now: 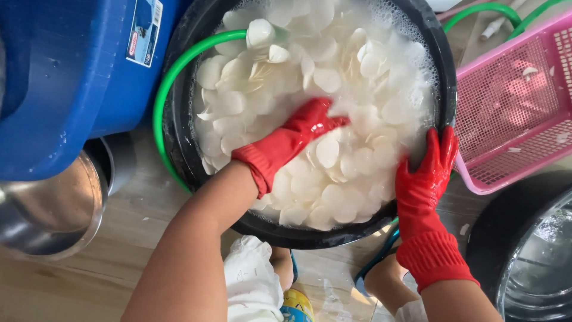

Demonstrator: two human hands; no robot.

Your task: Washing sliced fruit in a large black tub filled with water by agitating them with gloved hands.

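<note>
The left hand (pixel 286 140) in a red glove digs, maybe half curled, into white slices (pixel 333 161) in the black tub (pixel 179 137), while the right hand (pixel 426 173) grips the rim at four o'clock to steady it.

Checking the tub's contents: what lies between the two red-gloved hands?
In the head view, pale round slices in sudsy water fill the stretch between the left hand and the right hand, which grips the black tub's rim.

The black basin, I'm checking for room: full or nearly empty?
Full: the black basin holds white slices and foamy water almost to its rim.
</note>
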